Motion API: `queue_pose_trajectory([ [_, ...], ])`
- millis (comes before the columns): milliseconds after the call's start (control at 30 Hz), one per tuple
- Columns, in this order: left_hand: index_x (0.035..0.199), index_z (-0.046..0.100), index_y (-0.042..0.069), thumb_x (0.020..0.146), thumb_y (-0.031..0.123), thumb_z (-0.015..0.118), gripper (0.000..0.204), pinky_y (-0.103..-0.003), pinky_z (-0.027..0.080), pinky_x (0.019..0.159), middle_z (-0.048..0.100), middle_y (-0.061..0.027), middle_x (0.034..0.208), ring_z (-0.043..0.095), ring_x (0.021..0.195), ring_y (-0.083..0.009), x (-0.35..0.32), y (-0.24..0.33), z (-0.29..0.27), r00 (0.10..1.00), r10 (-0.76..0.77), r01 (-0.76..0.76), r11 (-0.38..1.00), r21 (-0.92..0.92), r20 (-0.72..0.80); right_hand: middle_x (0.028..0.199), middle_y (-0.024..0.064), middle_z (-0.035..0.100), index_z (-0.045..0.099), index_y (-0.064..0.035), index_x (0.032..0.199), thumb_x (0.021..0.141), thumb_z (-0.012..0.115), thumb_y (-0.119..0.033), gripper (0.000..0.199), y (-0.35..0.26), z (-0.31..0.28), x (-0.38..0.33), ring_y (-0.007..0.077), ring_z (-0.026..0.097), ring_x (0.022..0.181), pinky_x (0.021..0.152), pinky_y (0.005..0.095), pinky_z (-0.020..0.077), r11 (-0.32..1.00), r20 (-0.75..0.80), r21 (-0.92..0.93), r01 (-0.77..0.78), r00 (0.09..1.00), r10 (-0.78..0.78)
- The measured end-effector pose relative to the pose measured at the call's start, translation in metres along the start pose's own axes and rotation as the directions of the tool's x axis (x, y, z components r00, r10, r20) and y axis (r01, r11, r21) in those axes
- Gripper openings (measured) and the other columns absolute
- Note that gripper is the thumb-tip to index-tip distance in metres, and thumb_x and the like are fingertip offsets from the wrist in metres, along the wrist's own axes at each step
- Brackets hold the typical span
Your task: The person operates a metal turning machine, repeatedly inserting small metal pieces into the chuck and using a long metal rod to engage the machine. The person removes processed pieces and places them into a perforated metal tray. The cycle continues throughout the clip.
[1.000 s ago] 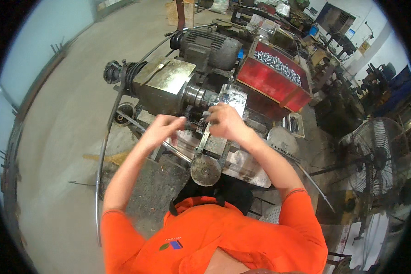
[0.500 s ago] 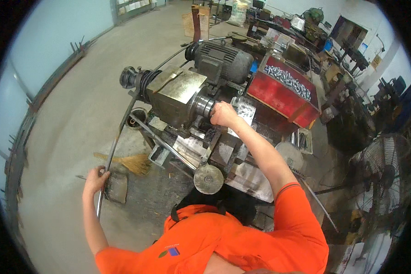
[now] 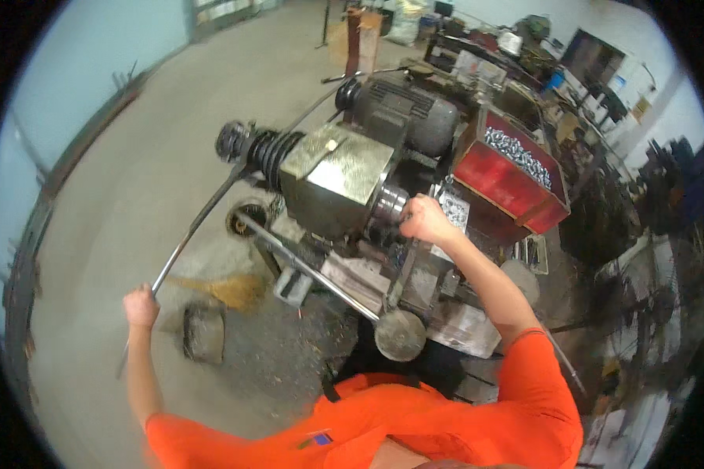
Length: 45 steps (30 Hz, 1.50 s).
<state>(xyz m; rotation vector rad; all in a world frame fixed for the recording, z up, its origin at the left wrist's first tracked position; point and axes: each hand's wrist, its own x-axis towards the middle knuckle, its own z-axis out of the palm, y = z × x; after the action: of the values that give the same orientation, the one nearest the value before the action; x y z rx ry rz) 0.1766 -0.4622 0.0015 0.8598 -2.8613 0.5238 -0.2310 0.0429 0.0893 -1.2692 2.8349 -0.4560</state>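
From here I see the left hand (image 3: 141, 306) clamped around the long metal bar (image 3: 186, 242), which slants down from the machine (image 3: 340, 168). The right hand (image 3: 425, 220) curls at the spindle (image 3: 389, 203) (whether its fingers pinch anything, I can't tell), near a red box (image 3: 489, 176) of shiny parts (image 3: 518, 156).

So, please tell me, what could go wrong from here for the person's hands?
1. The bare right hand is right at the shiny round end of the machine's spindle; if the spindle turned, the hand might get pinched or dragged. Whether it holds a part there is hidden.
2. The left hand is closed around the long metal lever; if the lever slipped or kicked back, it could jar the wrist.
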Motion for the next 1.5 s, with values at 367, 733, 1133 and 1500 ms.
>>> queue_pose_trajectory([
  [367,0.098,0.061,0.005,0.074,0.009,0.057,0.025,-0.041,0.048,0.073,0.063,-0.0164,0.086,0.061,0.08,-0.0326,0.064,0.05,0.012,0.864,-0.221,0.028,0.918,-0.395,-0.452,0.105,0.0146,0.061,0.068,-0.0009,0.076,0.052,0.059,-0.015,0.029,-0.002,-0.023,-0.041,0.0333,0.053,0.099,0.085,0.0372,0.0451,0.99,-0.285,-0.053,0.128,0.948,-0.138],
  [733,0.097,0.06,0.007,0.073,0.028,0.064,0.032,-0.043,0.049,0.072,0.064,-0.0147,0.094,0.062,0.089,-0.0312,0.035,0.317,0.076,0.826,0.502,-0.429,0.855,-0.293,0.255,0.069,0.0162,0.062,0.068,-0.0029,0.091,0.058,0.059,-0.015,0.036,0.056,-0.079,-0.29,0.0286,0.061,0.063,0.062,0.0365,0.0479,0.768,-0.217,0.306,-0.563,0.744,0.632],
  [1133,0.112,0.057,0.002,0.08,0.036,0.063,0.047,-0.037,0.05,0.059,0.066,-0.0152,0.079,0.065,0.067,-0.0266,0.075,0.256,0.036,0.93,0.189,0.152,0.584,-0.798,0.315,0.113,0.0168,0.058,0.051,-0.008,0.119,0.064,0.069,-0.019,0.059,0.259,-0.004,-0.567,0.0332,0.053,0.108,0.09,0.043,0.0426,0.064,-0.106,-0.376,-0.924,0.112,0.988],
  [1500,0.105,0.051,-0.003,0.085,0.019,0.055,0.03,-0.032,0.052,0.048,0.058,-0.0097,0.08,0.059,0.061,-0.0189,0.091,0.333,-0.005,0.918,-0.207,0.278,-0.273,-0.921,0.338,0.079,0.0191,0.062,0.057,-0.0044,0.085,0.055,0.065,-0.023,0.035,0.088,0.072,-0.578,0.0378,0.059,0.074,0.066,0.0451,0.0475,0.19,-0.181,-0.029,-0.981,0.193,0.964],
])
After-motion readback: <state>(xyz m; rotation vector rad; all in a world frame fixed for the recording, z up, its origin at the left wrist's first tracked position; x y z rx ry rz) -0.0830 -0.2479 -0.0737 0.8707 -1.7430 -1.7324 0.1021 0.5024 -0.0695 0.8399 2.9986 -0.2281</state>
